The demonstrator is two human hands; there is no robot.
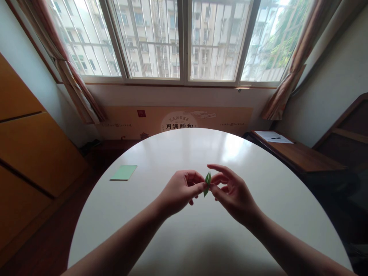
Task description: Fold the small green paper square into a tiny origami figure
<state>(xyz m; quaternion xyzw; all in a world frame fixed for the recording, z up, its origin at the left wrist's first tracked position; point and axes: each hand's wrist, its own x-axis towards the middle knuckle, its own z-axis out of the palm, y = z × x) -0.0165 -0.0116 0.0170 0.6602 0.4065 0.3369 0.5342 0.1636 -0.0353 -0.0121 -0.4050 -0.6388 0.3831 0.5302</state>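
A small green piece of folded paper (pixel 207 184), pointed at top and bottom like a leaf, is held upright above the table's middle. My left hand (pixel 181 191) pinches it from the left between thumb and forefinger. From the right, my right hand (pixel 232 191) grips its edge with the thumb and a bent finger, while the forefinger stretches out above it. The fingertips cover the paper's middle, so its folds there are hidden. Flat on the table to the left lies a light green square pad of paper (pixel 124 173), apart from both hands.
The round white table (pixel 184 245) reflects light from the barred window (pixel 184 42). At right, a wooden side table (pixel 304 153) bears a white sheet (pixel 268 137) with a dark pen on it. A wooden cabinet (pixel 20 149) stands at left, and a chair (pixel 345 132) at far right.
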